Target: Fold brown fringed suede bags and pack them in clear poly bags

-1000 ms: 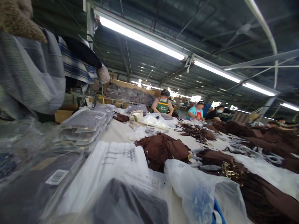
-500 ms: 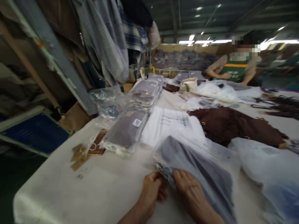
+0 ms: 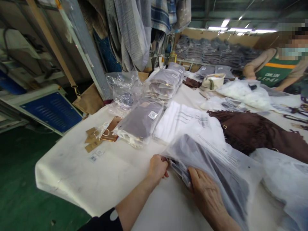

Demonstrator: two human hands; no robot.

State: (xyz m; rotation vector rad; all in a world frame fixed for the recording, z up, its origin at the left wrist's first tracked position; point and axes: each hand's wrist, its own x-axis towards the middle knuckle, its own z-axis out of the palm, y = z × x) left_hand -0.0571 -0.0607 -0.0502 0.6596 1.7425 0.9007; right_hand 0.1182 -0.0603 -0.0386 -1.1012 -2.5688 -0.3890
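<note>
A grey garment in a frosted plastic bag (image 3: 211, 163) lies slanted on the cream-covered table (image 3: 108, 173). My left hand (image 3: 158, 167) is closed on the bag's left corner, its fingers pinched together. Against the bag's near left edge, my right hand (image 3: 207, 189) is closed on the plastic, the fingertips partly hidden. Beyond my hands sit a bagged grey item with a white barcode label (image 3: 139, 120) and a stack of white plastic bags (image 3: 180, 120) with printed text.
Brown tags (image 3: 92, 141), a copper-coloured phone (image 3: 112, 130) and barcode stickers (image 3: 96, 155) lie at left. Brown fringed fabric (image 3: 255, 134) and more plastic bags (image 3: 279, 173) are at right. A person in a green apron (image 3: 276, 72) stands across the table. Clothes (image 3: 132, 32) hang behind.
The view has swung left and down, so the table and its items appear shifted. Both hands stay at the bag's edge, my left hand now closer to its corner.
</note>
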